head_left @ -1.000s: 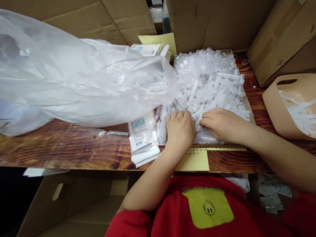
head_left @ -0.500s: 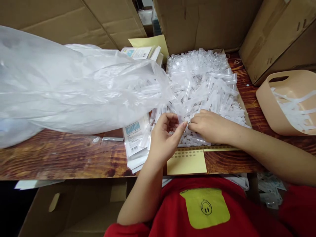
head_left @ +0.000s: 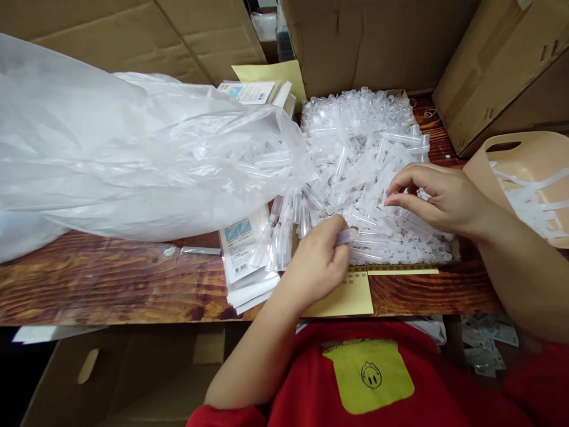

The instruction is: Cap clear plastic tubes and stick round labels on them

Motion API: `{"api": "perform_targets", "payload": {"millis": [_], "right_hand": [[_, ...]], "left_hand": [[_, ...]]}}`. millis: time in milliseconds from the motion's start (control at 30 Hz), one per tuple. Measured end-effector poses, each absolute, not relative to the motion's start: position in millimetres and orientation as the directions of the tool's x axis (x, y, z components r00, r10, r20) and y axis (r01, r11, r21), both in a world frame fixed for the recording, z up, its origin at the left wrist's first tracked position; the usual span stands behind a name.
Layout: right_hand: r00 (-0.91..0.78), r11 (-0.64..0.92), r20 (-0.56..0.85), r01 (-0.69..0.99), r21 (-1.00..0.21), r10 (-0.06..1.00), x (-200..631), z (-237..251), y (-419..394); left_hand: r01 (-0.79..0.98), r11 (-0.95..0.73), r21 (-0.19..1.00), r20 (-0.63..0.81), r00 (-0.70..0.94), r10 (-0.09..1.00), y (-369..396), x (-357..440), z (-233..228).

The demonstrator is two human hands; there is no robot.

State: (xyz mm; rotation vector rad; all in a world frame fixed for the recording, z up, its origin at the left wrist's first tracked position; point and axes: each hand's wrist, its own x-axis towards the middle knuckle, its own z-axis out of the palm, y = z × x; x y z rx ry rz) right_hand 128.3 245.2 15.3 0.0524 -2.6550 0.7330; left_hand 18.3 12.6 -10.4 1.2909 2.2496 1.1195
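A heap of clear plastic tubes (head_left: 360,148) lies on the wooden table (head_left: 111,279), spilling from the mouth of a big clear plastic bag (head_left: 133,154) on the left. My left hand (head_left: 317,264) is at the heap's near edge, its fingers closed on one small clear tube (head_left: 344,237). My right hand (head_left: 438,196) hovers over the right side of the heap with fingers curled and pinched on something small and clear that I cannot make out well.
Flat packets with blue labels (head_left: 242,255) lie under the bag's mouth, more at the back (head_left: 253,92). A yellow sheet (head_left: 351,293) lies at the table's front edge. A beige basket (head_left: 524,178) with white strips stands right. Cardboard boxes (head_left: 368,41) surround the table.
My hands were together at the heap's near edge. They have parted: the right hand rose and moved right over the heap, the left hand drew back toward me with a tube.
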Motion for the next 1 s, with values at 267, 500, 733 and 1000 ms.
{"api": "perform_targets", "payload": {"millis": [267, 500, 733, 1000], "right_hand": [[-0.895, 0.766, 0.443, -0.254, -0.591, 0.045, 151, 0, 254], [-0.905, 0.82, 0.414, -0.164, -0.548, 0.095, 159, 6, 250], [-0.911, 0.82, 0.393, -0.125, -0.559, 0.129, 163, 13, 245], [-0.887, 0.81, 0.433, -0.134, -0.571, 0.159, 161, 16, 247]], "left_hand": [[0.89, 0.207, 0.405, -0.097, -0.183, 0.978, 47, 39, 0], [0.874, 0.293, 0.388, 0.002, -0.319, 0.948, 39, 20, -3], [0.923, 0.281, 0.264, 0.215, -0.34, 0.915, 29, 30, 0], [0.918, 0.177, 0.356, -0.014, -0.184, 0.983, 41, 34, -7]]}}
